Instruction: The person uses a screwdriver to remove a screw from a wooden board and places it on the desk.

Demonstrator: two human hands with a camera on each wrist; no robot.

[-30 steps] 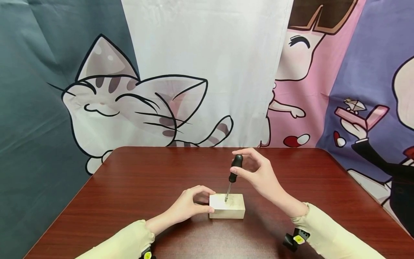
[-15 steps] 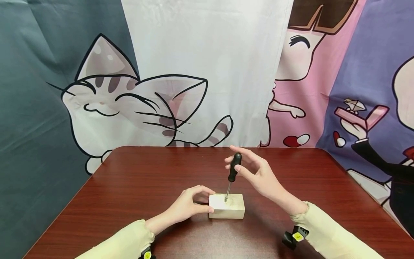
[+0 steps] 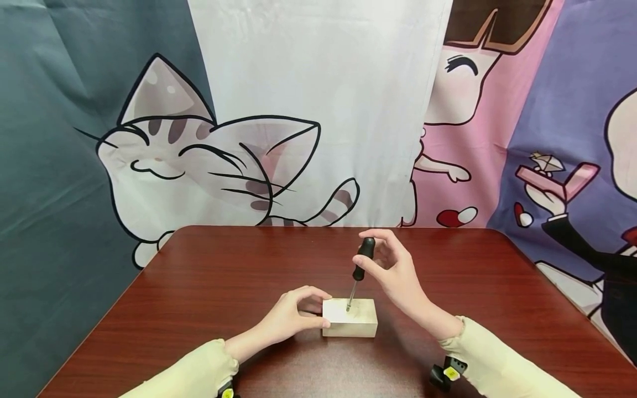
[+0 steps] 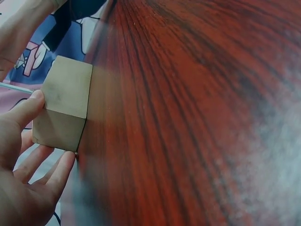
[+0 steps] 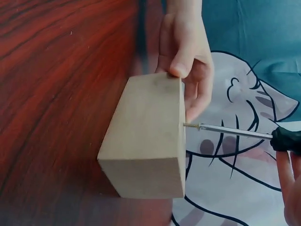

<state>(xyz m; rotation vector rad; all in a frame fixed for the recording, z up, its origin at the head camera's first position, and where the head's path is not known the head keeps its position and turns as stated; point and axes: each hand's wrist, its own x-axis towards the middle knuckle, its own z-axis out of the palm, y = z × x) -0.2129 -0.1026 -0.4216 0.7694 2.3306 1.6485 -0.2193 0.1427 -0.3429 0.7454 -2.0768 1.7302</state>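
Observation:
A pale wooden block [image 3: 350, 318] rests on the table. My left hand [image 3: 291, 316] holds its left end, thumb at the near side and fingers at the far side; the left wrist view shows the thumb [image 4: 29, 110] on the block's edge. In my right hand [image 3: 393, 268] is a screwdriver [image 3: 365, 255] with a black handle, gripped between thumb and fingers. It stands slightly tilted, its shaft running down to the block's top. The right wrist view shows the screwdriver's tip meeting a small brass-coloured screw [image 5: 190, 125] that sticks out of the block.
The reddish-brown wooden table [image 3: 239, 265] extends around the block on all sides. Behind it hangs a cartoon-printed cloth [image 3: 318, 110]. A black device [image 3: 448, 373] is strapped to the right wrist.
Half a second ago my right fingers were spread loosely off the screwdriver handle; now they are curled round it again. The right wrist has shifted slightly left. My left hand and the block stay put.

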